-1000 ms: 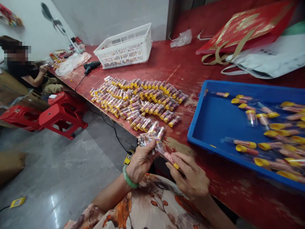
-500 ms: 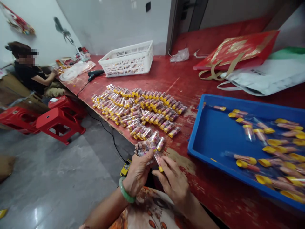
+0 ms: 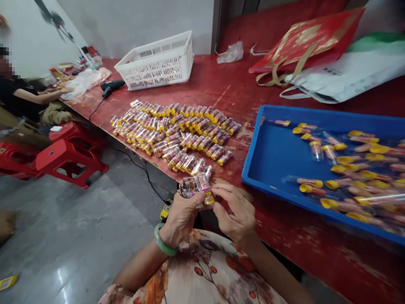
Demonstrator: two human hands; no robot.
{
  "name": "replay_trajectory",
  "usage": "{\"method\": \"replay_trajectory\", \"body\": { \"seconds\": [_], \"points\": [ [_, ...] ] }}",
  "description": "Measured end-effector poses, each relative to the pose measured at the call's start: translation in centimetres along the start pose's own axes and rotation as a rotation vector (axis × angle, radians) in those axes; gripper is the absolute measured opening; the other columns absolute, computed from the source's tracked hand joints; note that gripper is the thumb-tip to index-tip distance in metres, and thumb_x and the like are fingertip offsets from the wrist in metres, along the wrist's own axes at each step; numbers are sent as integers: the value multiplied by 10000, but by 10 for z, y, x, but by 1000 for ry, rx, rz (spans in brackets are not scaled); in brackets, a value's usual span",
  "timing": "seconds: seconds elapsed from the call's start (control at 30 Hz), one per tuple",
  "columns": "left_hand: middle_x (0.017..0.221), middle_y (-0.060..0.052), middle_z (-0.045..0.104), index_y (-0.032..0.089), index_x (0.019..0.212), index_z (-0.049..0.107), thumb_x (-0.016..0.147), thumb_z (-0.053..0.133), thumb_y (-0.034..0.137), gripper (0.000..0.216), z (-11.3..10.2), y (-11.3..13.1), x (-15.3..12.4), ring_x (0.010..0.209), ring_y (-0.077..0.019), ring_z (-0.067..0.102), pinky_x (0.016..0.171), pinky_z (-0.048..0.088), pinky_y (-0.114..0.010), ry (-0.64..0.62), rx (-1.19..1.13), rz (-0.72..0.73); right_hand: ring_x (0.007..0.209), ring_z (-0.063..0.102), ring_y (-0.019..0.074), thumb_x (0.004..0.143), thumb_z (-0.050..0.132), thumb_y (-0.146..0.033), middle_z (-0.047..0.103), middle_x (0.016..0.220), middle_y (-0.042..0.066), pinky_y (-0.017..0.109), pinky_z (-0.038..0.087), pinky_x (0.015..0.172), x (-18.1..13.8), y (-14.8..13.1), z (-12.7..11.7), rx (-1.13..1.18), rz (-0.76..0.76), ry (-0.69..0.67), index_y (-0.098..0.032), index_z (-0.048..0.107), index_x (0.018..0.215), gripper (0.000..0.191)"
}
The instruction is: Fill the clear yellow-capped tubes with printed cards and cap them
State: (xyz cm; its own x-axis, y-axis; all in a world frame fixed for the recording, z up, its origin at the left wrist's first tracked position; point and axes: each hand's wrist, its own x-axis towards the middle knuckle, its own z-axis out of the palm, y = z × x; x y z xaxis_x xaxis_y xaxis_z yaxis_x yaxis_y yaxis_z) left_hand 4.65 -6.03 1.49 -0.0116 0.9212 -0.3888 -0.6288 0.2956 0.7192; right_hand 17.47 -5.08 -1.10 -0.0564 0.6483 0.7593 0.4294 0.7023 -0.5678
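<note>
My left hand (image 3: 182, 215), with a green bangle at the wrist, is closed around a stack of printed clear plastic sleeves (image 3: 189, 185). Its thumb presses on a small tube (image 3: 205, 191) with a yellow cap, which lies on top of the stack with printed film around it. At the tube's right side is my right hand (image 3: 236, 209); its fingers are bent, thumb and forefinger apart, the forefinger tip at the tube's edge. Just beyond, rows of wrapped yellow-capped tubes (image 3: 190, 131) cover the red table (image 3: 221, 90).
A blue tray (image 3: 262, 169) at right holds many unwrapped tubes. Farther back are a white basket (image 3: 155, 67), a heat gun (image 3: 110, 88), a red bag (image 3: 303, 38) and a white bag (image 3: 341, 82). Another person (image 3: 25, 97) sits at far left near red stools (image 3: 69, 160).
The tube has gone from my right fingers to under my left thumb, with printed film around it. My right hand's fingers have loosened. The view has shifted, so the table's things sit higher.
</note>
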Motion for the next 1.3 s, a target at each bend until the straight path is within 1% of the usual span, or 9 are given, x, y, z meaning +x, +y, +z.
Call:
{"method": "replay_trajectory", "body": {
  "seconds": [0.17,0.33,0.47,0.7,0.9,1.0,1.13,1.2,1.3],
  "points": [
    [837,-39,716,134,899,696,584,862,198,362,3,-5,-4,728,-137,653,646,554,-239,23,-31,-1,861,669,173,786,549,-15,682,953,86,301,564,749,-8,-4,5,21,28,82,-175,643,1011,291],
    [836,-24,713,148,884,696,605,850,194,322,2,-8,-4,726,-125,649,642,551,-229,23,-49,-12,845,671,169,784,556,5,684,954,88,288,564,725,-11,-3,9,29,27,111,-174,663,1003,303],
    [853,-35,715,140,893,704,610,848,211,325,-1,-10,0,734,-127,649,652,550,-229,24,-41,-24,864,666,174,782,563,15,679,963,98,294,563,742,-14,1,11,18,33,99,-164,661,1003,301],
    [799,-31,701,130,859,692,569,869,231,354,-1,-9,5,662,-118,634,625,537,-228,83,-36,-14,888,664,181,775,570,23,668,975,110,290,561,760,-18,4,19,-56,21,83,-153,644,1051,334],
    [880,-50,710,146,932,688,600,853,236,382,-5,-9,6,725,-141,652,644,541,-243,87,-30,-20,915,667,193,791,561,19,664,987,145,291,565,771,-18,6,19,-143,-45,10,-122,619,1076,324],
    [879,-53,708,142,918,690,609,849,256,366,-7,-10,8,716,-145,651,646,541,-254,77,-26,-25,913,672,199,802,555,8,666,980,155,287,571,750,-18,9,20,-172,-77,-1,-114,611,1079,308],
    [920,-64,708,151,961,689,656,820,274,354,-8,-12,8,756,-153,653,666,534,-256,44,-12,-1,909,679,227,827,537,-40,674,986,172,309,575,723,-21,12,21,-259,-137,2,-102,608,1096,285],
    [922,-68,708,147,959,690,665,815,274,344,-8,-13,8,742,-147,647,664,528,-254,49,-12,11,926,678,237,840,522,-64,676,1005,177,322,573,739,-24,13,22,-310,-151,-5,-96,605,1120,294],
    [860,-55,702,131,896,693,631,836,280,336,-7,-15,9,681,-128,627,646,519,-248,84,-20,3,964,675,233,844,505,-72,680,1027,168,310,566,775,-28,14,23,-361,-165,-9,-98,600,1156,327]
  ]
}}
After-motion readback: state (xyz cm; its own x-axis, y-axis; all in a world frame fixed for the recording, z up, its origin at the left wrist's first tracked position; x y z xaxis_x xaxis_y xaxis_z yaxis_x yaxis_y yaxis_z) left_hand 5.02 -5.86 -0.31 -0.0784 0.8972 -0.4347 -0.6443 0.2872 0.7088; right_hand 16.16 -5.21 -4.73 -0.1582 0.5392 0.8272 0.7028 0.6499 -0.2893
